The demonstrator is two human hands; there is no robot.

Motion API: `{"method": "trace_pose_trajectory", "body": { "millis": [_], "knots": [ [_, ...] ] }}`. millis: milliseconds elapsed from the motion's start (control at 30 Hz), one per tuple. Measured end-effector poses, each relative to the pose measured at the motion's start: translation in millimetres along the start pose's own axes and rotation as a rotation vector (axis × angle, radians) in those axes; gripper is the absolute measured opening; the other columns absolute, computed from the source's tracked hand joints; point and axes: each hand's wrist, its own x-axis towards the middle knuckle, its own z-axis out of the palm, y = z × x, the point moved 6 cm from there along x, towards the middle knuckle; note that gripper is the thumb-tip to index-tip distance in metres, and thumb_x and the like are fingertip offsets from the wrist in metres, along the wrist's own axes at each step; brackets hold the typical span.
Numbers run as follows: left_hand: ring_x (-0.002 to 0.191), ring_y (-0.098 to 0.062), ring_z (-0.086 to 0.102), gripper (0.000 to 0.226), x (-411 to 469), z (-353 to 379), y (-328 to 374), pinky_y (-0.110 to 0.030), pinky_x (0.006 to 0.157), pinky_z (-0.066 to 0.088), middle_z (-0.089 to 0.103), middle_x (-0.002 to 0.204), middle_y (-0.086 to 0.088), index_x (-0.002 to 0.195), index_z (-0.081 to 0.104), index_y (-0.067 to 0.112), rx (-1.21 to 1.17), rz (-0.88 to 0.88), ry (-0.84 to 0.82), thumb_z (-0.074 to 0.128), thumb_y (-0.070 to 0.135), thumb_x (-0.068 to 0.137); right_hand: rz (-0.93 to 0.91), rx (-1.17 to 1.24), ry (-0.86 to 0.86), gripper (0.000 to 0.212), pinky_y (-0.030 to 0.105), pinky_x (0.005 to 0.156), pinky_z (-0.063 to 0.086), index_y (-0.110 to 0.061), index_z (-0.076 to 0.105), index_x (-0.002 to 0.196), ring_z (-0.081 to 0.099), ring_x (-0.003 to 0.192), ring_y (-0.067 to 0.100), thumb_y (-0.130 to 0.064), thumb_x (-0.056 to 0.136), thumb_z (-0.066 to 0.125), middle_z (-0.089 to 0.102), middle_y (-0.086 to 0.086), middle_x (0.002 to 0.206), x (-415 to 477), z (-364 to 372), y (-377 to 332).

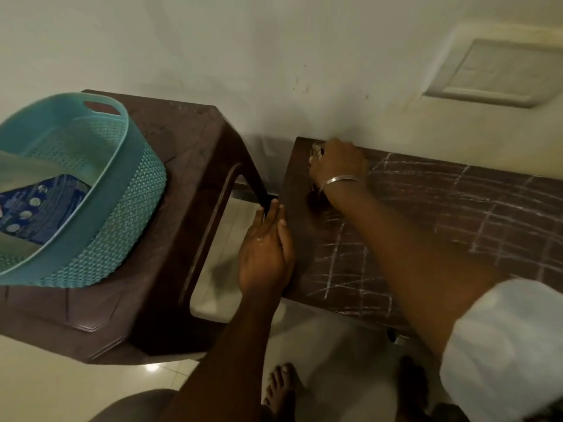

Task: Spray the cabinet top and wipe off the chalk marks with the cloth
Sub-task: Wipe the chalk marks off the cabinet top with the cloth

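Observation:
The dark brown cabinet top (432, 214) runs from centre to right against the wall, covered in white chalk marks (350, 263). My right hand (338, 166) presses a bunched cloth (316, 152) onto the far left corner of the top; only a small light part of the cloth shows beyond my fingers. A strip near that corner looks free of chalk. My left hand (268, 254) rests with straight fingers on the cabinet's left edge. No spray bottle is clearly visible.
A brown plastic stool (189, 184) stands left of the cabinet, carrying a teal basket (122, 190) with a blue packet (39, 205) inside. A narrow gap separates stool and cabinet. My bare feet (280, 388) stand on the pale tiled floor.

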Motion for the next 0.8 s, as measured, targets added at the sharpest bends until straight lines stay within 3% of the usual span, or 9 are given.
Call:
{"method": "trace_pose_trajectory", "body": {
  "millis": [200, 333, 500, 800],
  "knots": [
    [0.146, -0.016, 0.038, 0.061, -1, -2, 2, -0.034, 0.112, 0.038, 0.045, 0.155, 0.006, 0.146, 0.051, 0.023, -0.002, -0.01, 0.017, 0.015, 0.043, 0.102, 0.012, 0.004, -0.027, 0.033, 0.034, 0.076, 0.046, -0.013, 0.063, 0.113, 0.061, 0.107, 0.034, -0.036, 0.09, 0.063, 0.064, 0.012, 0.117, 2, -6, -2],
    [0.146, -0.014, 0.038, 0.063, 0, -5, 0, -0.03, 0.113, 0.034, 0.042, 0.156, 0.007, 0.148, 0.049, 0.024, -0.027, -0.007, 0.002, 0.014, 0.046, 0.101, 0.042, 0.029, -0.006, 0.031, 0.031, 0.072, 0.041, -0.013, 0.061, 0.114, 0.061, 0.106, 0.033, -0.034, 0.091, 0.063, 0.063, 0.013, 0.117, 18, -16, -7],
    [0.145, -0.016, 0.039, 0.063, 1, -5, 0, -0.033, 0.112, 0.036, 0.042, 0.157, 0.007, 0.148, 0.048, 0.024, -0.006, -0.006, -0.018, 0.013, 0.046, 0.101, 0.026, -0.039, 0.008, 0.03, 0.035, 0.078, 0.047, -0.012, 0.063, 0.111, 0.061, 0.106, 0.033, -0.035, 0.093, 0.059, 0.063, 0.013, 0.117, -5, -5, 2],
    [0.144, -0.016, 0.04, 0.061, 1, -8, -1, -0.031, 0.109, 0.036, 0.043, 0.156, 0.007, 0.148, 0.05, 0.024, -0.022, -0.01, 0.004, 0.016, 0.044, 0.101, 0.08, 0.048, -0.045, 0.026, 0.03, 0.068, 0.041, -0.013, 0.062, 0.111, 0.063, 0.101, 0.029, -0.027, 0.09, 0.063, 0.064, 0.01, 0.114, 19, -16, 1]
  ]
}}
